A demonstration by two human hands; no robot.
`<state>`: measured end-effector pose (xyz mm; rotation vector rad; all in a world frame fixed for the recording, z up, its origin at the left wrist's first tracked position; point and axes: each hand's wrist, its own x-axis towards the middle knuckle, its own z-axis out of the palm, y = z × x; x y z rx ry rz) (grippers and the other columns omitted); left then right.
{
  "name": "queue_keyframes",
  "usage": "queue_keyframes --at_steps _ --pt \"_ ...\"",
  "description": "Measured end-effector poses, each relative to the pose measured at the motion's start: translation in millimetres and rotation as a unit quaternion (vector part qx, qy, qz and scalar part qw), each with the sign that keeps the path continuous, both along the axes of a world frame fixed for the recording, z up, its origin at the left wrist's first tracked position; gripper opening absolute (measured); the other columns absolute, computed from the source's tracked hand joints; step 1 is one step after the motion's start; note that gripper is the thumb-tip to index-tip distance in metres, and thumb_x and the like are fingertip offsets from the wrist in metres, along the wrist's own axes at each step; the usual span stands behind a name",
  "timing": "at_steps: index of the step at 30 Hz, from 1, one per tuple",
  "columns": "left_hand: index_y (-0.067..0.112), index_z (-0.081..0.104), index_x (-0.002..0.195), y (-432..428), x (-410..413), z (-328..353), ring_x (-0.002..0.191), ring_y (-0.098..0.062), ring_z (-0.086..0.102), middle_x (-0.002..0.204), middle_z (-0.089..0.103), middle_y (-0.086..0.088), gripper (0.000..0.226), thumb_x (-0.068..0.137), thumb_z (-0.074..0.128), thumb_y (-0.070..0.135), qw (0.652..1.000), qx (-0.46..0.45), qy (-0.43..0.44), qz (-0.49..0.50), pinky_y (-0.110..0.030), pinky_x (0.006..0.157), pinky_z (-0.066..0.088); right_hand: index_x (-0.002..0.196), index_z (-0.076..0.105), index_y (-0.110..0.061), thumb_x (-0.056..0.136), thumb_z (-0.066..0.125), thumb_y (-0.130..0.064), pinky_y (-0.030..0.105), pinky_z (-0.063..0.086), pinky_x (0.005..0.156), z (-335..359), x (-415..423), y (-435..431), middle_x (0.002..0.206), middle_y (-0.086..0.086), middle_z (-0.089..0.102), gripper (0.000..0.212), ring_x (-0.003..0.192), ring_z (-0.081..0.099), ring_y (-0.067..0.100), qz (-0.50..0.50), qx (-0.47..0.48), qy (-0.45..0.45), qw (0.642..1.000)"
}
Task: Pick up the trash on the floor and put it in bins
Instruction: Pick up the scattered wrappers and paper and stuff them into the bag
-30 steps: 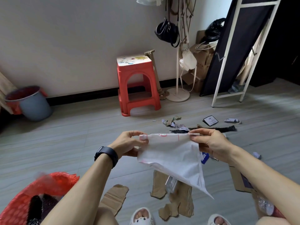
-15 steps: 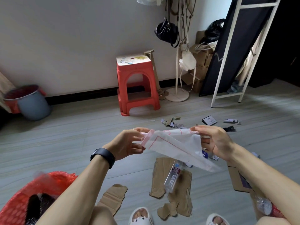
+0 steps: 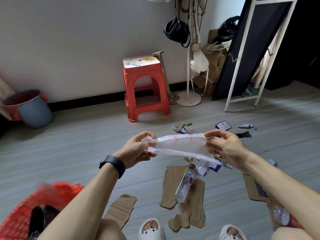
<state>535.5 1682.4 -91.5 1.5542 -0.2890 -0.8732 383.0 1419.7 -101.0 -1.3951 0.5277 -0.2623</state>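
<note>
My left hand [image 3: 136, 148] and right hand [image 3: 223, 148] each pinch an end of the white plastic bag [image 3: 180, 146], stretched taut in front of the red stool [image 3: 145, 87]; probably flattening it for binning. The red-lined bin [image 3: 57, 191] sits left of the stool, nearer me.

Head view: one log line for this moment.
left hand: pinching one end of white translucent plastic bag | right hand: pinching other end | bag: stretched between hands, in air | uncollected: clear plastic bottle on torn brown cardboard

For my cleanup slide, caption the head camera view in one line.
Left hand and right hand stretch a white plastic bag above a bottle and cardboard on the floor.
</note>
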Motion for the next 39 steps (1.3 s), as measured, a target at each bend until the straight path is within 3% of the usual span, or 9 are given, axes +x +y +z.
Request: queue_keyframes --at_steps 5,10,16,21,23,28,31,35,39 --pt "0.017 0.058 0.088 2.6 -1.2 -0.5 0.055 -0.024 0.055 0.083 0.058 -0.011 0.021 0.093 0.055 -0.003 0.998 0.013 0.030 -0.045 -0.024 0.047 0.049 0.088 0.073 -0.010 0.091 0.063 0.002 0.021 0.048 0.064 -1.7 0.2 0.0 0.087 0.006 0.075 0.016 0.076 0.062 0.019 0.000 -0.069 -0.010 0.998" --pt "0.011 0.067 0.102 5.4 -1.1 1.2 0.064 -0.022 0.057 0.085 0.063 -0.008 0.025 0.078 0.066 0.019 0.994 0.024 0.056 -0.093 -0.024 0.054 0.051 0.091 0.072 -0.011 0.094 0.055 0.002 0.025 0.050 0.051 -1.5 -0.6 -0.5 0.089 0.007 0.072 0.022 0.064 0.067 0.020 -0.003 -0.035 0.014 0.999" --pt "0.010 0.064 0.096 0.9 3.2 -5.4 0.066 -0.016 0.059 0.084 0.061 -0.007 0.012 0.090 0.062 0.001 0.997 0.038 0.016 -0.069 -0.023 0.057 0.052 0.104 0.069 -0.002 0.087 0.070 -0.027 0.035 0.056 0.066 1.1 -0.6 0.4 0.097 0.012 0.074 0.030 0.080 0.072 0.028 0.046 -0.002 0.024 0.999" --pt "0.014 0.057 0.121 -2.1 2.3 -7.0 0.077 -0.026 0.061 0.094 0.063 -0.016 0.058 0.070 0.075 -0.008 1.000 0.016 -0.007 -0.004 -0.039 0.076 0.044 0.117 0.060 -0.016 0.081 0.076 0.001 0.030 0.054 0.061 -5.9 6.6 3.8 0.105 0.010 0.070 0.043 0.078 0.066 0.020 -0.014 0.004 0.018 1.000" --pt "0.004 0.058 0.120 -2.5 2.6 -8.1 0.086 -0.029 0.062 0.101 0.064 -0.019 0.053 0.072 0.074 -0.011 1.000 0.009 -0.004 0.002 -0.039 0.081 0.046 0.114 0.064 -0.012 0.083 0.071 0.005 0.030 0.053 0.066 -4.4 7.7 2.4 0.106 0.013 0.070 0.036 0.082 0.064 0.023 -0.011 0.033 0.014 0.999" --pt "0.012 0.060 0.120 3.1 2.2 -6.7 0.062 -0.020 0.053 0.093 0.062 -0.014 0.037 0.086 0.070 0.001 0.999 0.023 0.018 -0.028 -0.024 0.054 0.052 0.096 0.071 -0.008 0.088 0.065 0.002 0.023 0.050 0.058 -1.5 6.8 4.8 0.090 0.006 0.073 0.014 0.069 0.064 0.013 -0.012 0.049 0.002 0.999" --pt "0.018 0.059 0.124 6.9 -0.5 -3.8 0.053 -0.019 0.053 0.083 0.056 -0.012 0.038 0.088 0.070 0.012 0.995 0.039 0.048 -0.081 -0.023 0.051 0.049 0.093 0.075 -0.016 0.077 0.076 -0.015 0.040 0.052 0.073 -2.6 4.3 2.0 0.103 0.006 0.075 0.016 0.083 0.068 0.022 -0.006 0.047 0.006 0.999" --pt "0.023 0.057 0.127 3.1 1.0 1.4 0.051 -0.016 0.051 0.074 0.056 -0.007 0.039 0.095 0.052 -0.001 0.993 -0.034 0.098 -0.056 -0.020 0.044 0.045 0.091 0.075 -0.014 0.065 0.076 -0.016 0.043 0.057 0.078 -0.1 1.0 0.6 0.107 0.014 0.073 0.026 0.088 0.070 0.028 -0.004 0.070 -0.009 0.998" --pt "0.021 0.061 0.123 4.2 2.1 7.3 0.058 -0.019 0.055 0.084 0.057 -0.009 0.042 0.088 0.050 0.002 0.982 -0.100 0.158 -0.042 -0.024 0.053 0.052 0.091 0.073 -0.011 0.071 0.074 -0.011 0.034 0.060 0.052 5.4 0.3 0.3 0.092 0.012 0.074 0.021 0.068 0.071 0.023 0.006 0.071 -0.015 0.997"
